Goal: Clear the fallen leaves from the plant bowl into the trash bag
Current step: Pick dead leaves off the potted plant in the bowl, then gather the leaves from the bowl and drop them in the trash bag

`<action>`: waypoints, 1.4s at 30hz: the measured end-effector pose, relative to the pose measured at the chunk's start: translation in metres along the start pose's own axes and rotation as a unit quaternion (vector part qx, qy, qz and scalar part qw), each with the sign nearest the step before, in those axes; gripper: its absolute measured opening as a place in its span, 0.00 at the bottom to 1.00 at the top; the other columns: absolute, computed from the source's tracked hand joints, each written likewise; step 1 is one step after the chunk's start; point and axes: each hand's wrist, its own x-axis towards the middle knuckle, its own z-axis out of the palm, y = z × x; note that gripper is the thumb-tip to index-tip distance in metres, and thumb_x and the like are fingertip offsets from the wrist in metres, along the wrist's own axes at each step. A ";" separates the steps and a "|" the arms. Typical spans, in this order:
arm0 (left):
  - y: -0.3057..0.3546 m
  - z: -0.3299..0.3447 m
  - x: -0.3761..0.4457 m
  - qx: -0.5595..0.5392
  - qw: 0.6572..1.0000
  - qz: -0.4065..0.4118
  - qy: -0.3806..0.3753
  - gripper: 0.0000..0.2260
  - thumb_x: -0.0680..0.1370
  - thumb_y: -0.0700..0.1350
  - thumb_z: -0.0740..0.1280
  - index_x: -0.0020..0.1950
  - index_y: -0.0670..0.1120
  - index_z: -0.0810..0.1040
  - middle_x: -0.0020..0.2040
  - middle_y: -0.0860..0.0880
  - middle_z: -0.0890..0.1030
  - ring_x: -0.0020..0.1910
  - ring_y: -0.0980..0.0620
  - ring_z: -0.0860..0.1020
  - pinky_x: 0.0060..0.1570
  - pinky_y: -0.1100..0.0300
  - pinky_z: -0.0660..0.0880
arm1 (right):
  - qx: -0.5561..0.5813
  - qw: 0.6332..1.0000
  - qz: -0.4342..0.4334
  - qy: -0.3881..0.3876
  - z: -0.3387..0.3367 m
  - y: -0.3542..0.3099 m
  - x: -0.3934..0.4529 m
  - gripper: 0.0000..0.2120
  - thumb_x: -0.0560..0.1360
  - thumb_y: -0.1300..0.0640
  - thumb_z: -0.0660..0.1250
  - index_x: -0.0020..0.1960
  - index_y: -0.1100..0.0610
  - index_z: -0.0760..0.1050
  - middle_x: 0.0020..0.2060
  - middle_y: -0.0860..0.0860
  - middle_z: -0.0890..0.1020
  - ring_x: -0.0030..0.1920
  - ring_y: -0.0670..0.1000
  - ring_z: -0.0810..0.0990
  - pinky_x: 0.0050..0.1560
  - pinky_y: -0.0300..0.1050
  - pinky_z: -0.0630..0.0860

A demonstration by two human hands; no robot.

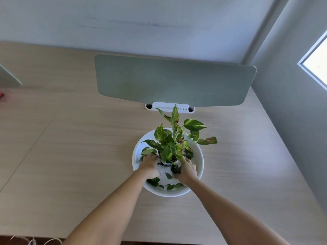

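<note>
**Plant bowl: both hands in among the leaves**

Plant bowl [199, 167], white & round, sits on the desk [70, 156] toward its right side, roughly midway btwn the near edge and the far edge. A small pot [167, 163] stands inside it near the centre w/ a variegated green-yellow plant [174, 138] growing up; several of its leaves show brown, dried patches. Fallen leaves [169, 175] lie loose on the bowl's white floor, mostly along the near side and at the left.

Left hand [150, 166] is inside the bowl at the pot's left, palm down, fingers curled over a clump of leaves; can't tell if it actually grips them. Right hand [187, 171] is inside at the pot's right, fingers bent down onto dark leaves by the pot's base; hold also unclear, fingertips hidden by foliage. Both bare forearms reach in from the desk's near edge.

Behind the bowl, at the desk's far edge, a grey-green divider panel [173, 82] stands upright in a white clamp bracket [169, 106]. A small red object [1, 95] shows at the desk's left edge, too cut off to ID. Window [318, 59] on the wall at right.
</note>
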 end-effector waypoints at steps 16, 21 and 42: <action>-0.016 0.027 -0.009 -0.193 0.968 0.040 0.156 0.06 0.71 0.33 0.70 0.44 0.40 0.86 0.42 0.50 0.80 0.45 0.55 0.75 0.50 0.67 0.70 | 0.182 0.973 0.014 0.140 0.013 0.014 -0.011 0.08 0.69 0.69 0.67 0.43 0.62 0.84 0.42 0.57 0.85 0.40 0.53 0.79 0.44 0.42 0.76; -0.010 0.014 -0.012 -0.528 0.841 -0.082 0.078 0.13 0.69 0.34 0.75 0.53 0.36 0.84 0.49 0.42 0.84 0.49 0.47 0.81 0.48 0.60 0.78 | 0.449 0.867 0.160 0.146 -0.003 0.020 -0.016 0.05 0.66 0.62 0.77 0.39 0.54 0.85 0.39 0.53 0.86 0.36 0.49 0.82 0.43 0.41 0.80; 0.261 0.209 -0.104 -0.615 0.751 -0.067 -0.233 0.09 0.74 0.26 0.65 0.37 0.35 0.79 0.26 0.44 0.83 0.24 0.52 0.83 0.29 0.63 0.81 | 0.775 0.556 0.193 0.231 -0.058 0.300 -0.212 0.07 0.71 0.76 0.66 0.39 0.66 0.77 0.28 0.56 0.84 0.29 0.51 0.84 0.30 0.37 0.81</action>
